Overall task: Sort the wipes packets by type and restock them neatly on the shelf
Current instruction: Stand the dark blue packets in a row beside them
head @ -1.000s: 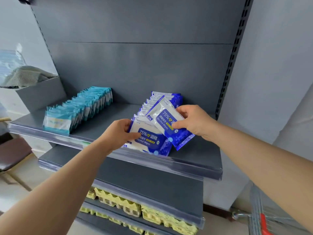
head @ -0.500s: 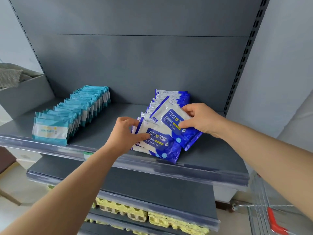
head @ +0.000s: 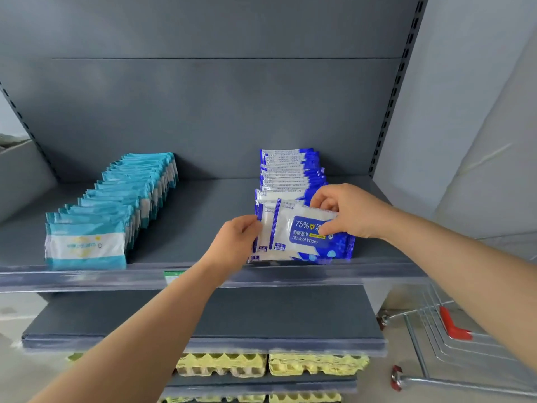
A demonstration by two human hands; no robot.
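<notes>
Head view: a grey shelf (head: 203,225) fills the middle of the frame. At its front right stands an alcohol wipes packet (head: 302,237), upright and facing outward, white with a blue panel reading "75%" and "Alcohol Wipes". It is the front one of a row of blue packets (head: 290,170) that runs back across the shelf toward the rear panel.

The left hand (head: 235,242) reaches up from below the shelf's front edge. Its fingers are curled round the left edge of the alcohol wipes packet and of the ones pressed just behind it.

The right hand (head: 353,212) comes in from the shelf's right end and pinches the same packet at its upper right, thumb on the printed face and fingers folded over the top edge behind it.

On the left half of the shelf a row of teal wipes packets (head: 122,199) stands front to back, well apart from the blue row.

A green label (head: 173,277) sits in the shelf's front strip. Two levels below the shelf lie yellow egg trays (head: 313,365). Lower right of the shelf stands a wire shopping cart (head: 427,330) with a red handle piece (head: 452,324).
</notes>
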